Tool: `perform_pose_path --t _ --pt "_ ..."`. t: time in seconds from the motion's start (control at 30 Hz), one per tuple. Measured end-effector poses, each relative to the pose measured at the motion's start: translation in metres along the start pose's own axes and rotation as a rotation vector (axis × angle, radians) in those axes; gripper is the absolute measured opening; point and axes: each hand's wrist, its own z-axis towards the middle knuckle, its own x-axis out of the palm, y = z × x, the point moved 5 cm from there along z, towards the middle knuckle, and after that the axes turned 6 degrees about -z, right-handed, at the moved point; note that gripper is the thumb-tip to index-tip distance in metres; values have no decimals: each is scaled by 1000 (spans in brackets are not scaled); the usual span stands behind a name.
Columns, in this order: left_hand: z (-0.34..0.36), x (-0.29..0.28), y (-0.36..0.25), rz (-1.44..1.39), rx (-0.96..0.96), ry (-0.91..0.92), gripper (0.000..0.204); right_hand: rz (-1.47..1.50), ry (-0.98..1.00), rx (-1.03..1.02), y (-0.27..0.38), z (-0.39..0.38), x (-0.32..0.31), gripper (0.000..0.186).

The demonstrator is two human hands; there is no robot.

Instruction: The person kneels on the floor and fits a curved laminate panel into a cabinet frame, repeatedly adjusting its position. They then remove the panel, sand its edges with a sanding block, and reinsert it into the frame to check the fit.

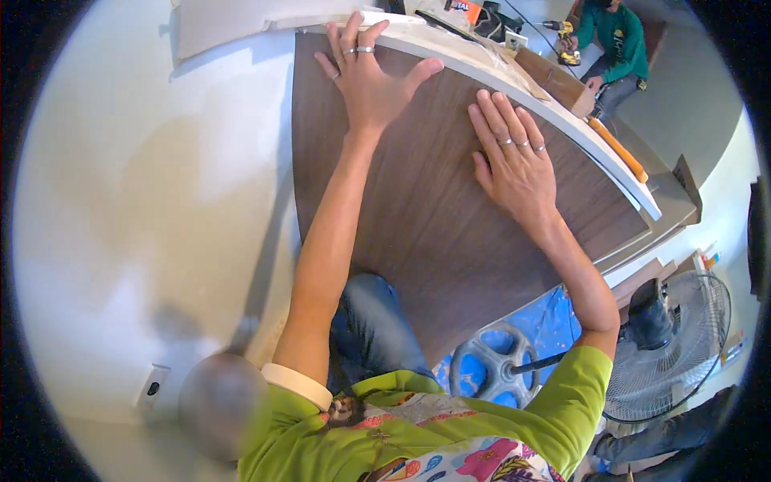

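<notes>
Beneath both hands stands a dark brown wood-grain panel (434, 185), its upper edge running along a white-edged top (554, 112). My left hand (365, 84) is open near the panel's upper left corner. Its fingers are spread, with some fingertips reaching onto the white edge and the thumb pointing right. Further right, my right hand (518, 161) lies flat on the panel's face, fingers stretched out and close together, just below the white edge. Rings show on fingers of both hands. Neither hand holds anything.
A pale wall (144, 225) with an outlet (152, 386) is on the left. An orange-handled tool (618, 151) lies along the top's right edge. Back right, a person in green (622, 44) holds a yellow drill (569, 56). A fan (671, 345) and blue sheeting (554, 321) are lower right.
</notes>
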Motion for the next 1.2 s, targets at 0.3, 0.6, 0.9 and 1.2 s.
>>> perform_pose_path --t 0.3,0.6,0.9,1.2 --pt "4 -5 -3 -6 23 -18 87 28 -16 -17 -15 -14 -9 71" --pt "1 -1 6 49 33 -2 85 59 -20 6 -37 -44 -19 70" --pt "4 -3 -2 56 42 24 83 21 -50 105 -64 -91 -25 64" --pt "4 -5 1 72 82 -6 83 46 -93 105 -63 -90 -27 61"
